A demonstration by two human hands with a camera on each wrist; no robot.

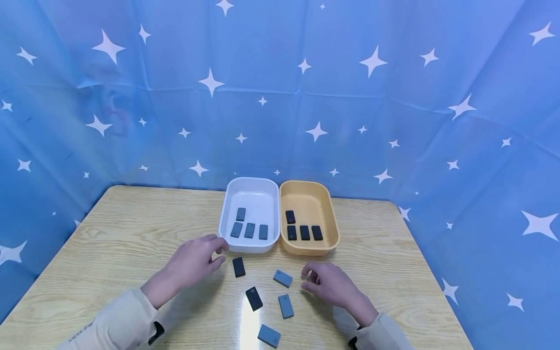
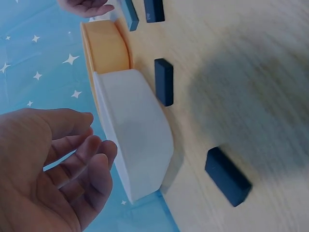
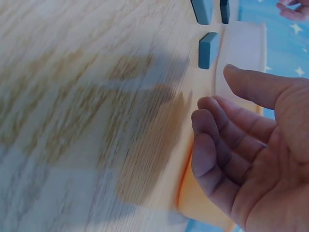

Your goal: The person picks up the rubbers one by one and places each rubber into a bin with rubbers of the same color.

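My left hand point(image 1: 197, 262) hovers at the front left corner of the white bin point(image 1: 253, 248), its fingers loosely bent around nothing. Just right of its thumb lies a small black rectangular block point(image 1: 238, 267); a second black block point(image 1: 253, 298) lies nearer to me. In the left wrist view the fingers overlap the side of the white bin point(image 2: 135, 116). My right hand point(image 1: 332, 284) is over the table in front of the orange bin point(image 1: 310, 251), also holding nothing, with relaxed fingers. Left of its fingertips lies a blue-grey block point(image 1: 283, 278).
Two more blue-grey blocks point(image 1: 286, 306) lie toward the front of the wooden table point(image 1: 131, 228). Several blue-grey blocks point(image 1: 250, 230) lie inside the white bin, several black ones point(image 1: 305, 233) inside the orange bin. The bins stand side by side; a starry blue curtain point(image 1: 262, 121) hangs behind.
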